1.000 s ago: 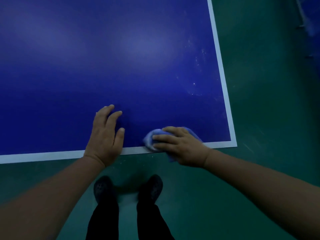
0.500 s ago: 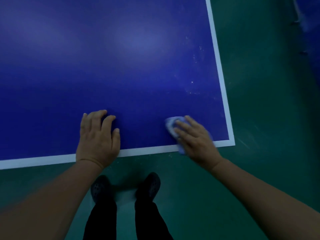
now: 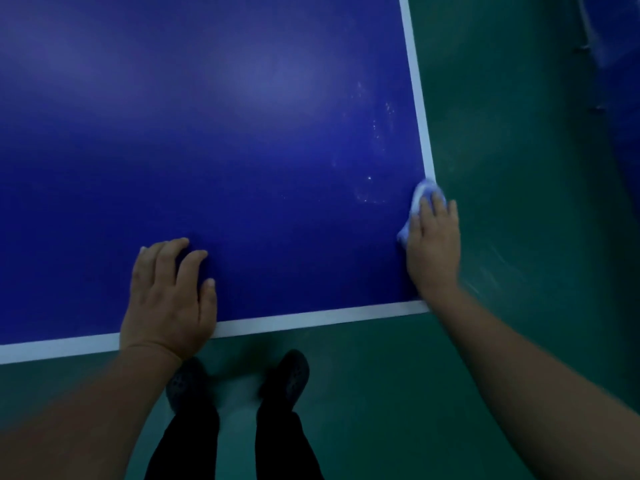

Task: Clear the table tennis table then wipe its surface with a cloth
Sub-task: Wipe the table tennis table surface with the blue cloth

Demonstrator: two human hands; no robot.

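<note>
The blue table tennis table point(image 3: 242, 150) with a white border fills the upper left of the head view; its near right corner lies under my right wrist. My right hand point(image 3: 433, 244) presses a light blue cloth point(image 3: 420, 192) flat against the table's right edge, fingers straight, with most of the cloth hidden beneath the palm. My left hand point(image 3: 169, 296) rests flat on the table by the near edge, fingers spread. Pale smudges point(image 3: 374, 161) mark the surface just left of the cloth.
Green floor point(image 3: 519, 237) surrounds the table on the right and near side. My two dark shoes point(image 3: 287, 375) and black trousers stand below the near edge. A blue object point(image 3: 620, 36) shows at the top right corner.
My right hand has slid the cloth from the near edge rightward and away, up to the table's right edge. My left hand has stayed near the front edge.
</note>
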